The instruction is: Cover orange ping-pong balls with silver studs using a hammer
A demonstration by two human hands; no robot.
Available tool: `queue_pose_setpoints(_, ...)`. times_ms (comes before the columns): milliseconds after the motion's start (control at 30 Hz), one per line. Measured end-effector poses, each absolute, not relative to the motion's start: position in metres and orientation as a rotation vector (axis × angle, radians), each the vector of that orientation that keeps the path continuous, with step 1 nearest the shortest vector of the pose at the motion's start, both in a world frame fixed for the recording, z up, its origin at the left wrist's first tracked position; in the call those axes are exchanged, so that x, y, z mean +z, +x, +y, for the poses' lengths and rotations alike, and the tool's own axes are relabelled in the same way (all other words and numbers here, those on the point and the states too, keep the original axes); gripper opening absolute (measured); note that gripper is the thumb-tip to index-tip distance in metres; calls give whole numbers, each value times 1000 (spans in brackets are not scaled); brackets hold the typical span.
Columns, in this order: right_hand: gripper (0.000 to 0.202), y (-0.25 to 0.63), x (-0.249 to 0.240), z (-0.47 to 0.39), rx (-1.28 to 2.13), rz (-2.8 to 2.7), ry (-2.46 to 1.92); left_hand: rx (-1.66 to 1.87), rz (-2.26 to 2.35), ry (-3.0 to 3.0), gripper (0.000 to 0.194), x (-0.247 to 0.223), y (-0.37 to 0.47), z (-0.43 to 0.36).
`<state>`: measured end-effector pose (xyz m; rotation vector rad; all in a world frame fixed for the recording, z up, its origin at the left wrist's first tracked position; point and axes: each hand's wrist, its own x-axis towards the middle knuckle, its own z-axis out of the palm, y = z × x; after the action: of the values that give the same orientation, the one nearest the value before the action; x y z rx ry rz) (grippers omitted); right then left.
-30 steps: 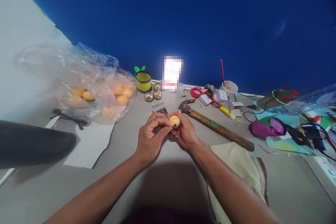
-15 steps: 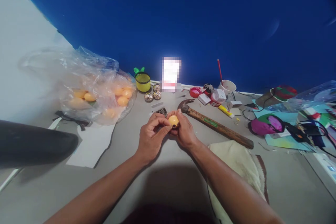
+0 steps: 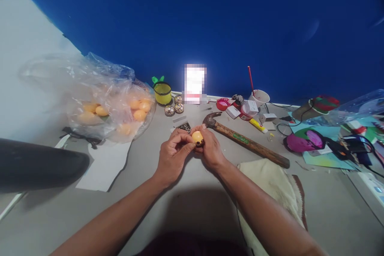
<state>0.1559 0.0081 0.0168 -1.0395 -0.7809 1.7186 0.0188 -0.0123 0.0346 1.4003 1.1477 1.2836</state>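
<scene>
A small orange plastic ball sits between my two hands, low over the grey table. Several dark, shiny spots, possibly studs, show on its near lower side. My right hand is closed round the ball's right side, thumb on top. From the left, my left hand presses its thumb and forefinger together against the ball; any tiny piece between them is hidden. Just beyond my fingers lies a small container of dark, glittering bits. A claw hammer with a wooden handle rests right of my right hand.
Clear plastic bags hold several orange balls at left. Behind are studded balls and a yellow-green basket. A cream cloth lies under my right forearm. At right are a paper cup, a glue tube and purple craft piece.
Both hands keep their hold on the ball, which has turned slightly so its dark spots show a little differently. The whole view has shifted very slightly.
</scene>
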Motion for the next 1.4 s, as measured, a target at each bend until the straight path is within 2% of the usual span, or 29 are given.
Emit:
queue_pose_setpoints(233, 51, 155, 26, 2, 1402, -1083, -1073, 1278, 1160, 1421, 13, 39, 20, -16)
queue_pose_setpoints(500, 50, 151, 33, -6, 1275, -1198, -1085, 1406, 1253, 1598, 13, 39, 23, -19)
queue_pose_setpoints(633, 48, 145, 28, -9, 1386, -1139, -997, 1491, 1274, 1547, 11, 40, 19, -14)
queue_pose_setpoints(767, 47, 142, 28, -2, 1684, -780, -828, 1475, 1134, 1427, 13, 43, 16, -10)
queue_pose_setpoints(900, 50, 145, 30, 7, 1826, -572, -760, 1440, 1098, 1416, 13, 42, 15, -10)
queue_pose_setpoints(1400, 55, 145, 28, 11, 1847, -409, -919, 1419, 1175, 1878, 9, 35, 19, -17)
